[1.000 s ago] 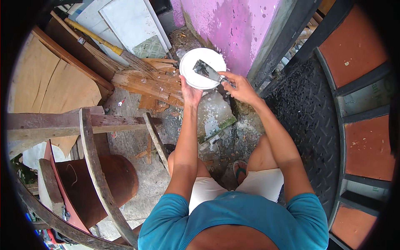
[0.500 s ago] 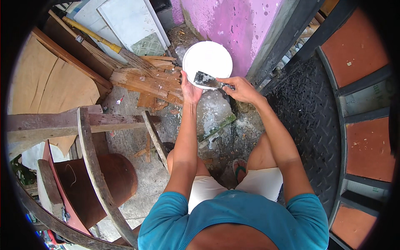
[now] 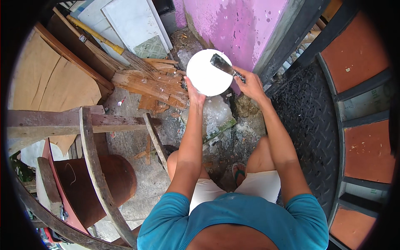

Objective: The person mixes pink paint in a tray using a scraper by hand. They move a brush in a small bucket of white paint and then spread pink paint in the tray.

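A round white lid [image 3: 203, 74], raised in front of me, rests in my left hand [image 3: 195, 92]. The thumb lies along its lower left rim, and the fingers beneath it are hidden. My right hand [image 3: 251, 85] is closed round the handle of a putty knife [image 3: 221, 64]. The knife's dark blade is smeared with white and points up and left over the lid's right side. Whether the blade touches the lid I cannot tell. Under the lid, a wet, white-splashed slab [image 3: 216, 114] lies on the ground.
A pink wall [image 3: 233, 25] rises ahead. Broken wood [image 3: 152, 87] and a stick broom [image 3: 112, 60] lie to the left, near white panels [image 3: 133, 27]. A wooden frame [image 3: 93, 154] stands beside my left arm. On the right are a black textured metal plate [image 3: 300, 121] and a framed orange panel [image 3: 368, 150].
The putty knife has moved up and right from the lid's lower edge, its blade now tilted more upward. My left hand and the lid have shifted slightly down and right.
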`<state>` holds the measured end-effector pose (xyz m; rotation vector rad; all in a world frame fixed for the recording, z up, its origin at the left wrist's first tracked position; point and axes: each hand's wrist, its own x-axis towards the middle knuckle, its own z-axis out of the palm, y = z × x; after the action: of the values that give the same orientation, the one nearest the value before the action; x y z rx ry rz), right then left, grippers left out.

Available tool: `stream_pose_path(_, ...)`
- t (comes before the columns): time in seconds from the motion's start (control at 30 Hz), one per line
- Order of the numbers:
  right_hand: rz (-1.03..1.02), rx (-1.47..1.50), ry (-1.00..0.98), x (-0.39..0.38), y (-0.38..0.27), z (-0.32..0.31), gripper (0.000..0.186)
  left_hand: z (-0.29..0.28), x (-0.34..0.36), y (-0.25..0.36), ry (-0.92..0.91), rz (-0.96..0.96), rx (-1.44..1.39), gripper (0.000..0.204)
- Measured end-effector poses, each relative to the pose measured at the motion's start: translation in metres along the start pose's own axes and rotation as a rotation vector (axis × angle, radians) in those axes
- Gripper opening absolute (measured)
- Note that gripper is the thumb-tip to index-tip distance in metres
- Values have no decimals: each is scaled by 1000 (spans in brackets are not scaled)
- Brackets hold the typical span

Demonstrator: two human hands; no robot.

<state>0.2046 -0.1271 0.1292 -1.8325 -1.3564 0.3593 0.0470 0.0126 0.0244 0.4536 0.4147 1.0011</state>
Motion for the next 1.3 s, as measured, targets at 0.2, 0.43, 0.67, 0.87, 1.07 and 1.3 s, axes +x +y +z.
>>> stream_pose_path(0.2,61,-87,196,5,8,5,49,-16,22,-52,107,-214,-168,72)
stream_pose_path(0.43,135,-84,161,6,4,1,32,1,22,-66,127,-321,-154,58)
stream_pose_path(0.67,-101,-235,183,12,-25,50,23,-130,18,21,550,-213,573,37)
stream_pose_path(0.87,-44,-428,-231,5,36,93,27,-134,-20,38,740,-236,304,29)
stream_pose_path(1.07,-50,-444,-297,13,13,94,31,-126,-27,41,680,-281,321,32)
stream_pose_path(1.3,14,-409,-307,17,19,94,30,-129,-24,28,515,-289,316,28)
